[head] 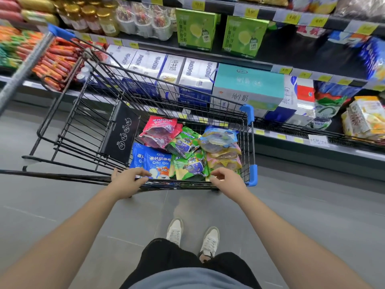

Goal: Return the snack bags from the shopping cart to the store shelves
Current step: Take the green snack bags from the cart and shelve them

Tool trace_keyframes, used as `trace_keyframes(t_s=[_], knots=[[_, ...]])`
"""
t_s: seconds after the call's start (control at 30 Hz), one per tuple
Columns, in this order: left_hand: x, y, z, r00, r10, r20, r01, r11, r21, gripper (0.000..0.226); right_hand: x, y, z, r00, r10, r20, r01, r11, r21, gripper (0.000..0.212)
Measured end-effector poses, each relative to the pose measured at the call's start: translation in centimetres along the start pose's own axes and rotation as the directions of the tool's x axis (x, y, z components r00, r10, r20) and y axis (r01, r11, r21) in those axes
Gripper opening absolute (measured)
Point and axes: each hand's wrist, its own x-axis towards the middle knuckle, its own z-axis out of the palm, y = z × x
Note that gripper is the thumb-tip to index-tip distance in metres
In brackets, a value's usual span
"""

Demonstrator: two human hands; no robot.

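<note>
The left hand [129, 181] lies over the near rim of the shopping cart [187, 185]. Its thumb is on the outer side and its fingers are loosely bent, reaching inward. The fingertips [145, 174] sit at the lower edge of a blue snack bag [155, 161]. I cannot tell whether this hand grips the rim or only rests on it.

The right hand [226, 181] hovers at the same rim further right, its fingers hanging in a relaxed curl and holding nothing. It is just above the yellow bags [226, 159].

All the snack bags lie in a heap in the cart's basket: red bags [160, 130] at the far side, green bags [190, 166] in the middle, the blue one nearest the left hand. The cart stands close beside the store shelves [229, 56], which carry milk boxes [248, 86].
</note>
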Motion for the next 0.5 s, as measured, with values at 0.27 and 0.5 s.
trace_keyframes(t_s=[0.27,0.5], knots=[[1.9,0.9,-1.7,1.000,-0.015,0.022,0.018,0.989,-0.150,0.030,3.2,-1.7,-1.7,0.999,-0.034,0.027,0.030,0.990,0.135,0.021],[7.4,-1.3,-3.5,0.992,0.021,0.126,0.019,0.951,-0.309,0.029,7.8,-5.1,-1.2,0.993,0.019,0.115,-0.025,0.998,0.049,0.023]])
